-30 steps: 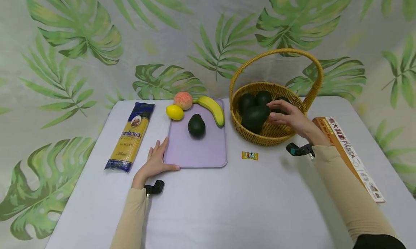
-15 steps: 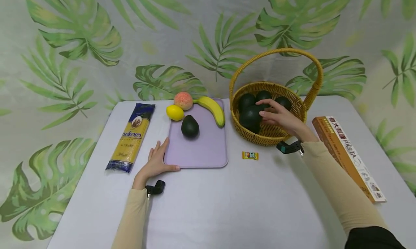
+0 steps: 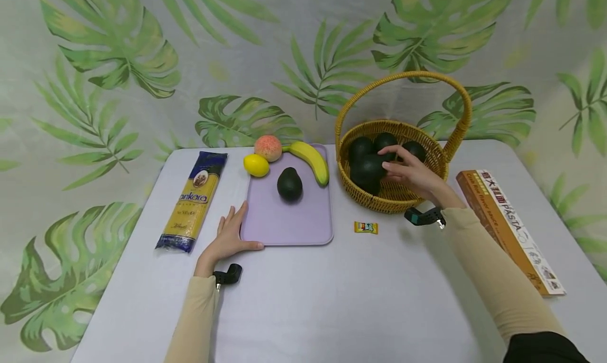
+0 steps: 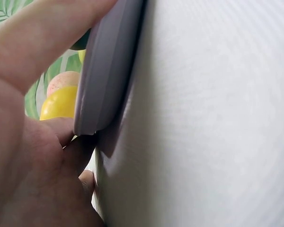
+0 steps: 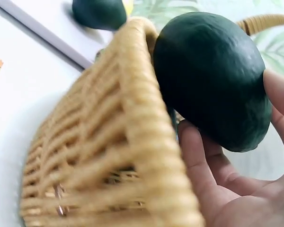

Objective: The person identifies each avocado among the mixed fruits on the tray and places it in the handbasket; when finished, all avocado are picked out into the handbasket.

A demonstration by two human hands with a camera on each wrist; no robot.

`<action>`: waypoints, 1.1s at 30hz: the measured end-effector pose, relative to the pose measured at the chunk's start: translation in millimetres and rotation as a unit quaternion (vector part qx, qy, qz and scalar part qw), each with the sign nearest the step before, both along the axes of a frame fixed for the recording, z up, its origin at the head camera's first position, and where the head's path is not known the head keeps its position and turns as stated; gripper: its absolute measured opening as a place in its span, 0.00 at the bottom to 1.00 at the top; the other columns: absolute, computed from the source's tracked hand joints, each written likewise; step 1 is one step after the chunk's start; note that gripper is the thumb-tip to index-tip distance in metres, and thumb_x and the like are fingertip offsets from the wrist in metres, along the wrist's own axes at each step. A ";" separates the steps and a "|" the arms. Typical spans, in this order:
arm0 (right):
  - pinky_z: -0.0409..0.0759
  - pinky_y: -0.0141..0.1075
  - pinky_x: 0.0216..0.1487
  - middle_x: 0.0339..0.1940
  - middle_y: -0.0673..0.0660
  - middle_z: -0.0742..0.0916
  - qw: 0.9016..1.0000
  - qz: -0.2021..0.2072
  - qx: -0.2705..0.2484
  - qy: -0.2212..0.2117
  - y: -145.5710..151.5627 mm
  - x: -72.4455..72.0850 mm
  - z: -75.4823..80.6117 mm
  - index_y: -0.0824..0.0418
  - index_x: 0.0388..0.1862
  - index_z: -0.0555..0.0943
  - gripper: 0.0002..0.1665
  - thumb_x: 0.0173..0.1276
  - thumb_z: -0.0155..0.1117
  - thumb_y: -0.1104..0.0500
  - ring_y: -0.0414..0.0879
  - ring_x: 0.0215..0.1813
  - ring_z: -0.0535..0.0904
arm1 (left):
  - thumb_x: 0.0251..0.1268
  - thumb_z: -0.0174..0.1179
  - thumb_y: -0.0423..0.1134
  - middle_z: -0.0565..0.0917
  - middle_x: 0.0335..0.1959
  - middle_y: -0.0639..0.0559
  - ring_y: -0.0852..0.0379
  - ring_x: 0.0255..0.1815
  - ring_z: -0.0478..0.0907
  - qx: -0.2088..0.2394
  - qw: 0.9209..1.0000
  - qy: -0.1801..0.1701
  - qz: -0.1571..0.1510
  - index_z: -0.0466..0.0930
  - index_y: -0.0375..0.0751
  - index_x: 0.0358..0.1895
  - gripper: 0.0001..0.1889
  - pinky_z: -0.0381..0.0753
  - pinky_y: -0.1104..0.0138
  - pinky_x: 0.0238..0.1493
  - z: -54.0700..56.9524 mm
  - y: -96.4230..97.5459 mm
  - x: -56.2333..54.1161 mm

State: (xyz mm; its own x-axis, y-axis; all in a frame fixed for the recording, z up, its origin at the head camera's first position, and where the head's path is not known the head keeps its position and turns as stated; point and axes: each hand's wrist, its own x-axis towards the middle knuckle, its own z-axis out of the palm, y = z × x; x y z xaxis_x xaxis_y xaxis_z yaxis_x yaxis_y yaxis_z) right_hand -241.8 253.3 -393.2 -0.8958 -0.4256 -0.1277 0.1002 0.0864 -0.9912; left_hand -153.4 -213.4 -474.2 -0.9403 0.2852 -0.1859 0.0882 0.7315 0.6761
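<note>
My left hand (image 3: 229,234) rests at the near left corner of the lilac tray (image 3: 289,226), thumb along its front edge and straight fingers beside its left side. On the tray lie a dark green avocado (image 3: 290,185) and a yellow banana (image 3: 310,163); a lemon (image 3: 256,165) and a peach (image 3: 268,148) are at its far left corner. Over the wicker basket (image 3: 389,205), my right hand (image 3: 410,173) holds another avocado (image 5: 213,80) between thumb and fingers, close to the basket's rim. Several more avocados (image 3: 360,149) sit inside the basket.
A pack of spaghetti (image 3: 187,210) lies left of the tray. Between tray and basket, nearer the front, is a small wrapped candy (image 3: 365,227). A long pasta box (image 3: 509,231) lies at the right. The basket's tall handle (image 3: 403,76) arches above it.
My right hand has shifted left and the avocado it holds has turned slightly. The avocado on the tray rocked left and then back right. My left hand stays at the tray corner.
</note>
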 end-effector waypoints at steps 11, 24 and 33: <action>0.77 0.38 0.52 0.60 0.59 0.65 0.995 0.041 0.085 0.021 45.7 -10.5 10.8 0.58 0.63 0.67 0.19 0.76 0.50 0.58 0.45 0.47 0.77 | 0.45 0.74 0.54 0.42 0.76 0.38 0.41 0.75 0.28 0.006 1.000 0.005 -0.001 0.37 0.35 0.76 0.64 0.23 0.48 0.69 0.0 0.6 -0.7; 0.71 0.52 0.57 0.67 0.65 0.67 0.970 0.096 0.222 0.019 35.9 -17.5 13.1 0.63 0.71 0.63 0.27 0.76 0.51 0.57 0.58 0.59 0.68 | 0.45 0.74 0.54 0.42 0.76 0.37 0.41 0.75 0.28 0.005 1.000 0.004 -0.002 0.37 0.35 0.76 0.63 0.24 0.48 0.69 -0.9 0.5 -0.9; 0.61 0.60 0.63 0.71 0.71 0.60 0.966 0.094 0.235 0.054 31.4 -10.1 12.4 0.68 0.72 0.59 0.29 0.76 0.51 0.60 0.67 0.71 0.54 | 0.45 0.74 0.54 0.42 0.76 0.37 0.41 0.75 0.28 0.003 1.000 0.004 -0.001 0.37 0.34 0.76 0.63 0.24 0.48 0.69 0.4 1.1 0.4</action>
State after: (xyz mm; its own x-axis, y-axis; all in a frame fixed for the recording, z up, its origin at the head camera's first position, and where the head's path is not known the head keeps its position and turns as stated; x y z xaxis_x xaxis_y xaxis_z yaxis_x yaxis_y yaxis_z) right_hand -251.9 284.6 -380.8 -0.8275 -0.4990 -0.2573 -0.0617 0.5365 -0.8417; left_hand -153.0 -212.3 -473.8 -0.9412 0.2881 -0.1767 0.0952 0.7276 0.6793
